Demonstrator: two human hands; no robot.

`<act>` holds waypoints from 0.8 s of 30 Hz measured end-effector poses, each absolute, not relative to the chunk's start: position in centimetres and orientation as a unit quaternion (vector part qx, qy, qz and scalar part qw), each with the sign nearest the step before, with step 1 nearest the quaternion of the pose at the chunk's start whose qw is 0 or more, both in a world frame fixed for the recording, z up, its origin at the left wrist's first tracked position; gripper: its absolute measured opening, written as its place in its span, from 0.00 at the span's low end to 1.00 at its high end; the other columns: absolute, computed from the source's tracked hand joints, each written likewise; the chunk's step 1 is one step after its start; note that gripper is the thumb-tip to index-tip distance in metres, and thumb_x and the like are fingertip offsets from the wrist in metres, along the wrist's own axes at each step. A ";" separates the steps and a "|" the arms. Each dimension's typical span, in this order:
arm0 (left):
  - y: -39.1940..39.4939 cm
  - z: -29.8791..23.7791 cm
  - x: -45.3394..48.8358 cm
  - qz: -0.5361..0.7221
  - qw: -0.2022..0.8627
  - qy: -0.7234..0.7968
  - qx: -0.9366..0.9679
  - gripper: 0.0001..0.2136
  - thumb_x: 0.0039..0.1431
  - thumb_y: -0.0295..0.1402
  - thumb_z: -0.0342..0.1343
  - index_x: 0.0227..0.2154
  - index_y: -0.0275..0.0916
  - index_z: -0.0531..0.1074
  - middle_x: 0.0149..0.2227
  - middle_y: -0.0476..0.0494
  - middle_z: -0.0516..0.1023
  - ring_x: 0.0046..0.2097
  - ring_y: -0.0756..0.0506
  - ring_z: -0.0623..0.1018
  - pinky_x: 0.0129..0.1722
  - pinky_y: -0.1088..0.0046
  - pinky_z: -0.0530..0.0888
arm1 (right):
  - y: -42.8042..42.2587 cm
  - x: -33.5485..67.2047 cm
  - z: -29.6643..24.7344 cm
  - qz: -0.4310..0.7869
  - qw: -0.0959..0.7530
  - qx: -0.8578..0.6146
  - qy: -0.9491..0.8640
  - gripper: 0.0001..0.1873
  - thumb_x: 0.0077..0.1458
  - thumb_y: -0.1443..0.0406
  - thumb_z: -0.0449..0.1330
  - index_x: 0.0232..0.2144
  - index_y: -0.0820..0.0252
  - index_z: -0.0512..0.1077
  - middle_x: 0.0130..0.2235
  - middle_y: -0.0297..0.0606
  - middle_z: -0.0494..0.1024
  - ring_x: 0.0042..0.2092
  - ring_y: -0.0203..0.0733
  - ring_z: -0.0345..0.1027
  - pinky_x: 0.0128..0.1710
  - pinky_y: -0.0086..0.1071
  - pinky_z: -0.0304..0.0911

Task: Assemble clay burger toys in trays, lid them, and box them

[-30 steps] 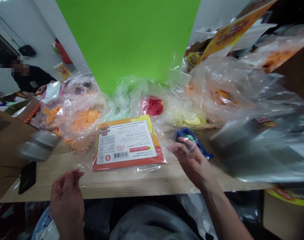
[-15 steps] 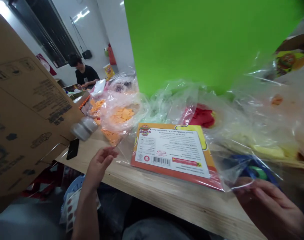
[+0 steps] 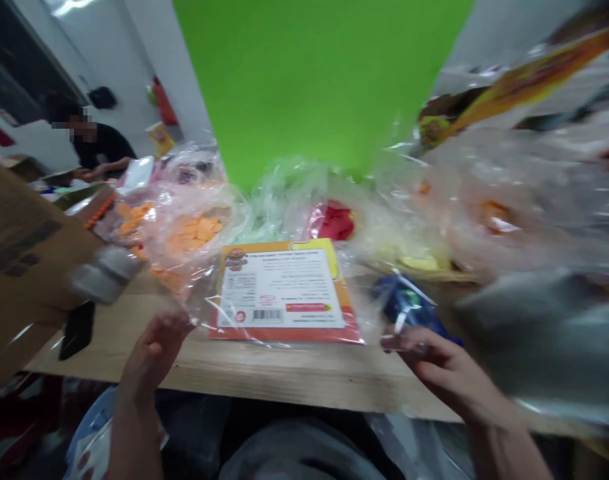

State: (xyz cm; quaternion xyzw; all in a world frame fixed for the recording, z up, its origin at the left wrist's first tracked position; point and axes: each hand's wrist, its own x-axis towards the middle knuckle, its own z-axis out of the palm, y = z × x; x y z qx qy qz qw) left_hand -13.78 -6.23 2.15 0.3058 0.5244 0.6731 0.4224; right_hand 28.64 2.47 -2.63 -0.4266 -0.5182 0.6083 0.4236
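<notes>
A clear plastic bag lies across the wooden table edge, with a printed card inside it. The card is white and orange, with a barcode and a yellow corner. My left hand is closed at the bag's left edge, its fingertips pinching the film. At the opposite side my right hand pinches the bag's right edge between thumb and fingers. Just beyond my right fingers is a blue object with a green part, partly seen through the film. Motion blurs both hands slightly.
Open plastic bags hold orange pieces, red pieces and yellow pieces. A green panel stands behind them. On the left are a cardboard box, a dark phone and a person seated farther back.
The view has swung to the right and levelled, so the bag and card appear farther left. My left hand now meets the bag's left edge; my right still grips its right edge.
</notes>
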 end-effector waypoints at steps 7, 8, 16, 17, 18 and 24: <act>-6.5 1.5 -13.8 0.589 0.388 0.632 0.322 0.15 0.26 0.40 0.72 0.15 0.39 0.73 0.21 0.49 0.75 0.29 0.48 0.74 0.30 0.77 0.74 | 1.5 28.6 -0.7 0.645 0.412 -0.385 -0.515 0.09 0.41 0.62 0.70 0.21 0.60 0.73 0.26 0.35 0.73 0.30 0.36 0.65 0.31 0.29 0.61; -6.4 1.5 -13.8 0.587 0.390 0.633 0.319 0.15 0.26 0.40 0.72 0.15 0.39 0.74 0.21 0.50 0.75 0.29 0.49 0.74 0.30 0.78 0.75 | 1.5 28.6 -0.6 0.657 0.420 -0.369 -0.506 0.10 0.40 0.64 0.70 0.20 0.60 0.72 0.25 0.34 0.72 0.29 0.35 0.64 0.30 0.28 0.60; -7.2 0.2 -14.5 0.591 0.395 0.619 0.334 0.14 0.28 0.38 0.72 0.19 0.40 0.75 0.24 0.51 0.77 0.32 0.49 0.76 0.36 0.79 0.77 | 1.5 28.1 -1.0 0.670 0.508 -0.313 -0.442 0.18 0.43 0.51 0.66 0.20 0.57 0.68 0.24 0.32 0.66 0.28 0.36 0.60 0.30 0.31 0.57; -7.3 0.1 -14.6 0.596 0.398 0.616 0.327 0.14 0.29 0.39 0.72 0.19 0.40 0.75 0.24 0.51 0.77 0.32 0.49 0.76 0.36 0.78 0.77 | 1.5 28.2 -1.1 0.667 0.513 -0.317 -0.438 0.17 0.44 0.53 0.67 0.21 0.57 0.69 0.25 0.32 0.67 0.29 0.37 0.61 0.32 0.32 0.57; -7.3 0.0 -14.7 0.595 0.402 0.618 0.322 0.13 0.30 0.39 0.72 0.19 0.40 0.75 0.25 0.51 0.77 0.32 0.49 0.76 0.36 0.79 0.77 | 1.4 28.2 -1.2 0.664 0.517 -0.321 -0.434 0.16 0.44 0.54 0.67 0.21 0.58 0.69 0.25 0.33 0.68 0.30 0.37 0.61 0.33 0.32 0.58; -7.3 0.6 -14.6 0.575 0.360 0.657 0.328 0.13 0.31 0.40 0.71 0.18 0.40 0.76 0.24 0.49 0.78 0.32 0.48 0.77 0.32 0.79 0.76 | 1.2 27.1 -1.2 0.633 0.565 -0.339 -0.406 0.16 0.46 0.52 0.65 0.23 0.57 0.68 0.21 0.30 0.66 0.26 0.36 0.59 0.30 0.31 0.58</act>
